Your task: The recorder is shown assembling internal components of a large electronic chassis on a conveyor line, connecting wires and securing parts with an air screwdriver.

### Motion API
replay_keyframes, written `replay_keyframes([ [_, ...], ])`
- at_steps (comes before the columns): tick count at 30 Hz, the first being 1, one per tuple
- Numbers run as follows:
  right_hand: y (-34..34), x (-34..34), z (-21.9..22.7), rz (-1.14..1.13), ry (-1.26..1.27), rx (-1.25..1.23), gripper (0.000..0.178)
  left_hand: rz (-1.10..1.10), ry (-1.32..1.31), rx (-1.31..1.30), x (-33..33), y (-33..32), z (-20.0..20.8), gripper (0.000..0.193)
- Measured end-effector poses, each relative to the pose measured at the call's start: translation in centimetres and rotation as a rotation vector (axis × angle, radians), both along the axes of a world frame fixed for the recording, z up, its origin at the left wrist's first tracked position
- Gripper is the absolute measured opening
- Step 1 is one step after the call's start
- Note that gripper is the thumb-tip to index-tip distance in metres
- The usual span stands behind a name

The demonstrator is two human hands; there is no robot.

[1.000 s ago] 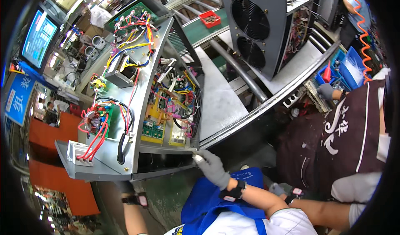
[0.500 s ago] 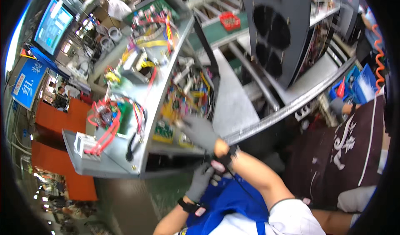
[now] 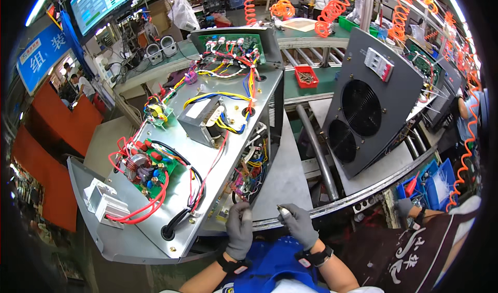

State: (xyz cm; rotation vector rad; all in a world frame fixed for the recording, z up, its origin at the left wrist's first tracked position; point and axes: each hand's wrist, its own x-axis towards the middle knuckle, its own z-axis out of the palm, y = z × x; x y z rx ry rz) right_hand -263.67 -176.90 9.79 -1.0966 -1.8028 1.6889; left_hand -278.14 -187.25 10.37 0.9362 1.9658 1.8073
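Observation:
Both hands wear grey gloves and are side by side at the near edge of an open metal chassis (image 3: 218, 158). My left hand (image 3: 239, 233) is closed, its fingers curled by the chassis's lower opening; what it holds, if anything, is hidden. My right hand (image 3: 299, 225) is apart from it, pinching a small dark piece with a shiny tip, too small to name. Just beyond my left hand, wires and circuit parts (image 3: 249, 173) fill the chassis's side. On the chassis top sit a transformer (image 3: 201, 120), a green circuit board with a coil (image 3: 148, 168) and red cables (image 3: 150, 210).
A second grey chassis with two round fan grilles (image 3: 361, 107) stands at right on the roller conveyor (image 3: 317, 153). A red bin of small parts (image 3: 306, 77) lies beyond. At far right are a co-worker's gloved hand (image 3: 403, 207) and blue bins (image 3: 429, 181). A monitor (image 3: 98, 5) hangs upper left.
My right hand has drawn back from the chassis's wired side to the right of my left hand. My left hand has risen a little toward the chassis. The view has shifted and become sharper.

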Motion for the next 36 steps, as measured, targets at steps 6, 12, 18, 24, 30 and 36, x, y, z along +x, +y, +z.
replay_keyframes([
  [6,4.0,-2.1,1.5,0.194,0.104,0.094,0.028,0.161,0.317,0.002,-1.7,3.8,3.2,0.038],
  [12,8.9,-6.0,5.0,0.365,0.249,0.096,0.029,0.077,-0.437,0.028,-0.6,5.4,3.3,0.038],
  [18,11.0,-11.1,5.6,0.768,0.198,0.025,0.031,0.109,-0.825,0.209,0.4,4.3,4.1,0.026],
  [24,10.7,-12.3,4.9,0.948,0.093,0.231,0.032,0.255,-0.955,0.454,0.9,4.0,4.1,0.017],
  [30,10.3,-12.4,4.6,0.912,0.078,0.506,0.031,0.546,-0.726,0.319,0.3,5.8,3.3,0.021],
  [36,9.8,-12.5,4.4,0.855,0.181,0.659,0.029,0.531,-0.741,0.354,-0.5,6.0,4.0,0.018],
])
